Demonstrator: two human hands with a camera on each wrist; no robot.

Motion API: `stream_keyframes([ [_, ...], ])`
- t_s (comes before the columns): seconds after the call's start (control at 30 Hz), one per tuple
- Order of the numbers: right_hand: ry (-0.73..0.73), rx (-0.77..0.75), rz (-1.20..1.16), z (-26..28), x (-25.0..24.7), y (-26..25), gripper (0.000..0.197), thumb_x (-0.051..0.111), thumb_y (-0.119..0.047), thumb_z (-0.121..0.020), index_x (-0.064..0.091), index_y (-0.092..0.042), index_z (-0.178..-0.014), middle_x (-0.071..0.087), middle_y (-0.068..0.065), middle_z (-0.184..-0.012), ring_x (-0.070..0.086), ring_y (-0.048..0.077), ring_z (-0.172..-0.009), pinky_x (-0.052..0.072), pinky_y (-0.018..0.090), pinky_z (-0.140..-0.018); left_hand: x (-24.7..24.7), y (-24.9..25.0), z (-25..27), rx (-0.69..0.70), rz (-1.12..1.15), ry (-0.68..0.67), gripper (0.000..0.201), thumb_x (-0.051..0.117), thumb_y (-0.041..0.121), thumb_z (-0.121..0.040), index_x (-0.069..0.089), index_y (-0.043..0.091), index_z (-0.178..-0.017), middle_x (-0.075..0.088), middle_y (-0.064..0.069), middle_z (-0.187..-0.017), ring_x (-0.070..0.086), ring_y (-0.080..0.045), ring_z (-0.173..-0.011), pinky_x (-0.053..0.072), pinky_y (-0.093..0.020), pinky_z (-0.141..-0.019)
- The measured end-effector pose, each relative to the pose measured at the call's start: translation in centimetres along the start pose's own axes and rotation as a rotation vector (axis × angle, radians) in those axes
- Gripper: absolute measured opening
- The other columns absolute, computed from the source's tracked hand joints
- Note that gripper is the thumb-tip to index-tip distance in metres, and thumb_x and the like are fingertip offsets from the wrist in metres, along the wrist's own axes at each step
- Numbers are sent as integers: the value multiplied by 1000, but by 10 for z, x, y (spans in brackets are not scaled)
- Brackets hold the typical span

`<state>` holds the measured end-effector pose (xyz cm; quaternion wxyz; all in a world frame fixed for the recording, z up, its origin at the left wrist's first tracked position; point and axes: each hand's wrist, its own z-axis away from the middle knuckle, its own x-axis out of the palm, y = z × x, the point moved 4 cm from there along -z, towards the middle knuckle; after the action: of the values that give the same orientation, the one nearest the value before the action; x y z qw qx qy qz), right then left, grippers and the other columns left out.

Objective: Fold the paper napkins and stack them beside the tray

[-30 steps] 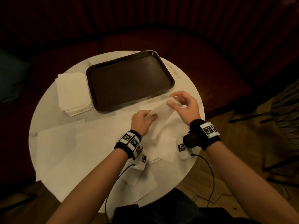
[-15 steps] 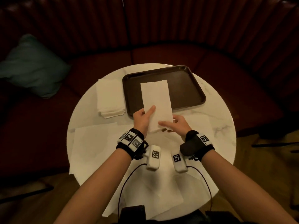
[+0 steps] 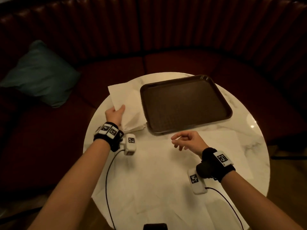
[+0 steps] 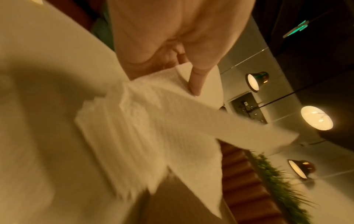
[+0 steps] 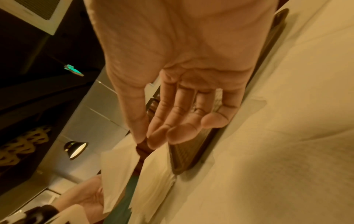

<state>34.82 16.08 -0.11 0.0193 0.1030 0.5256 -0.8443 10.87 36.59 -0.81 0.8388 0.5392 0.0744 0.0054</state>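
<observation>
Head view: left hand [image 3: 115, 113] pinches a folded napkin [image 3: 123, 97] over the stack [image 3: 135, 120] beside the tray [image 3: 184, 103], probably to drop it squarely.

Left wrist: thumb tip on the sheet.

Right wrist: right hand [image 5: 180, 91] empty, fingers [image 5: 172, 121] loosely curled.

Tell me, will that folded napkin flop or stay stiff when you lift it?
Probably floppy: the napkin in the left hand bends and its free corner droops in the left wrist view. It looks very light, pinched by one edge only. Likely not slippery; its dimpled paper should stay put on the stack beside the tray.
</observation>
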Motion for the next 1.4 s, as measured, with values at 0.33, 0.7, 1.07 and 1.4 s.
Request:
stream_keyframes([
  [0.33, 194, 94, -35, 9, -46, 31, 8, 68, -14, -88, 71, -14, -95, 70, 3, -72, 58, 8, -55, 41, 15, -53, 12, 12, -77, -21, -485, -11, 68, 70, 38, -85, 47, 1, -138, 51, -11, -140, 50, -27, -127, 39, -33, -106],
  [0.7, 260, 65, -122, 8, -52, 37, 8, 65, -14, -90, 71, -12, -94, 70, 4, -71, 58, 9, -53, 41, 23, -57, -6, 5, -43, 112, -296, -149, 43, 72, 5, -82, 56, 24, -118, 58, -15, -114, 61, -27, -96, 57, -41, -77],
  [1.07, -15, 69, -278, -23, -3, -18, 71, 42, -71, -81, 57, -18, -126, 72, 9, -109, 67, 23, -96, 48, 37, -88, 24, 36, 120, 243, 13, -665, 45, 68, -1, -83, 58, 14, -124, 67, -16, -114, 67, -28, -99, 59, -41, -73],
  [1.4, -120, -101, -515, 4, -5, -31, 94, 91, -57, -38, 62, -14, -117, 71, 4, -114, 67, 20, -105, 57, 31, -79, 33, -5, 168, 60, 36, -690, 51, 61, -10, -83, 57, 15, -127, 72, -4, -92, 68, -17, -87, 58, -35, -68],
])
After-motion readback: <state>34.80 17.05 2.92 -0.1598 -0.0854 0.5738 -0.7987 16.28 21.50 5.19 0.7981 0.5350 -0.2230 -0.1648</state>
